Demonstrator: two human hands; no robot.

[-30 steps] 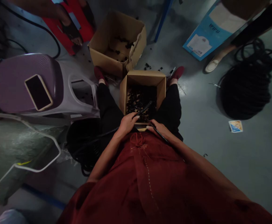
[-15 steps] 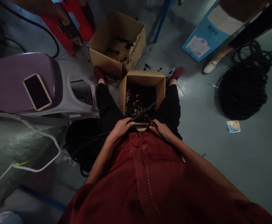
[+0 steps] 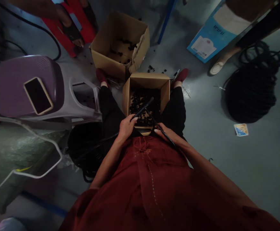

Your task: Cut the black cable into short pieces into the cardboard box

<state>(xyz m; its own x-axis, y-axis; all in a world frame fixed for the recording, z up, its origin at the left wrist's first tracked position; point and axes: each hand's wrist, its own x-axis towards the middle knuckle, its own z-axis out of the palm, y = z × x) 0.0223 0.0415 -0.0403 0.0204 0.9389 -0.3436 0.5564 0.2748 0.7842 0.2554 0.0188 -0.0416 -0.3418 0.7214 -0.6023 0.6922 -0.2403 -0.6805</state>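
Observation:
My left hand (image 3: 127, 126) is closed round a black cord (image 3: 144, 106), whose free end points up and right over the box. Behind that hand the cord trails left toward a dark coiled heap (image 3: 85, 146). In my right hand (image 3: 165, 132) is a slim dark stick-like piece (image 3: 166, 136), its thin tip close to the cord; its exact kind is unclear. Between my legs stands a cardboard box (image 3: 165, 84) with many small black pieces (image 3: 140, 98) inside. Whether tip and cord touch, I cannot tell.
Beyond it sits another cardboard box (image 3: 98, 53) with a few black pieces. Left is a purple and grey stool (image 3: 12, 86) bearing a phone (image 3: 38, 95). A black cord coil (image 3: 250, 93), a small card (image 3: 241, 130) and a blue carton (image 3: 204, 46) are right. Other people's feet show ahead.
My left hand has lifted slightly up and left. The cord's free end has drawn back left and tilts more steeply, and the thin tip of the right-hand piece has shifted upward.

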